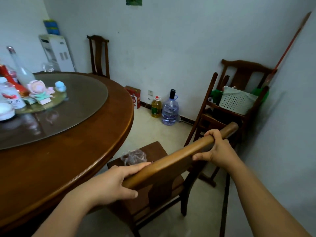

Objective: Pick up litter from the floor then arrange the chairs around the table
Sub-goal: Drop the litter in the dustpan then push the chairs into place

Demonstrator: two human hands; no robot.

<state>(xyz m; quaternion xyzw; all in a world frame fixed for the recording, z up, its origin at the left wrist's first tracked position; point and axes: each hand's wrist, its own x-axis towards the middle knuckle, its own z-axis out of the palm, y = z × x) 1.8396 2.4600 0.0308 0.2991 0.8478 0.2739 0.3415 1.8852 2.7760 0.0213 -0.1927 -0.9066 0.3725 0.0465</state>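
Observation:
A dark wooden chair (pixel 172 161) stands just in front of me, its seat next to the rim of the round wooden table (pixel 71 161). My left hand (pixel 112 182) grips the left end of its top rail and my right hand (pixel 215 147) grips the right end. A crumpled clear plastic bag (pixel 134 156) lies on the chair's seat. Another chair (pixel 99 55) stands at the far side of the table against the wall. In the right corner stand stacked chairs (pixel 239 79).
A white basket (pixel 236 101) rests on the corner chairs. An oil bottle (pixel 156 106), a large water jug (pixel 170 110) and a red box (pixel 135 96) stand along the wall. Bottles and toys sit on the table's glass turntable (pixel 82 96). A water dispenser (pixel 56 52) occupies the back left.

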